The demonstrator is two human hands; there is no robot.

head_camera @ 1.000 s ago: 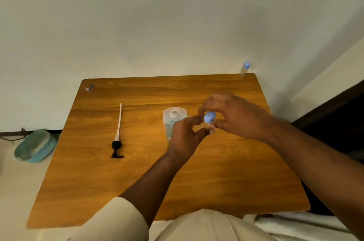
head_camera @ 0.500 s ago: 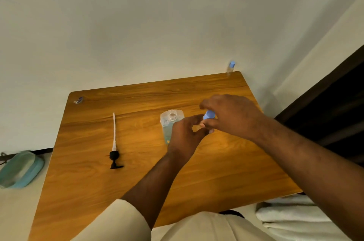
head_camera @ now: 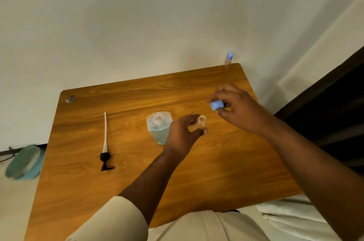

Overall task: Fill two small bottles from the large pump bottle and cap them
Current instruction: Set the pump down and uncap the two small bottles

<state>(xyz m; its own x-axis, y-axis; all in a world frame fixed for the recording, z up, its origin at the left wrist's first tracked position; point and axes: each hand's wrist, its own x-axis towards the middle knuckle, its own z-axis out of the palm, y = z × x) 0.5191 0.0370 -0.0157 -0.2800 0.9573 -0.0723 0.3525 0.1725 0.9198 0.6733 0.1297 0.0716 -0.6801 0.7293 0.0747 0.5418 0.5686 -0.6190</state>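
Observation:
The large clear bottle (head_camera: 159, 127) of blue liquid stands at the table's middle with its neck open. Its black pump with a long white tube (head_camera: 105, 143) lies on the wood to the left. My left hand (head_camera: 183, 133) holds a small clear bottle (head_camera: 201, 120) with an open mouth, just right of the large bottle. My right hand (head_camera: 236, 107) holds that bottle's blue cap (head_camera: 217, 105) above the table, apart from the bottle. A second small bottle (head_camera: 228, 60) with a blue cap stands at the far right corner.
The wooden table (head_camera: 137, 177) stands against a pale wall. A small blue-and-white object (head_camera: 70, 99) lies at its far left corner. A teal basin (head_camera: 24, 163) sits on the floor to the left. Folded white cloth (head_camera: 291, 219) lies at the lower right.
My right hand has lifted the blue cap off the small bottle and moved it up and to the right. My left hand still holds the bottle, whose mouth now shows open.

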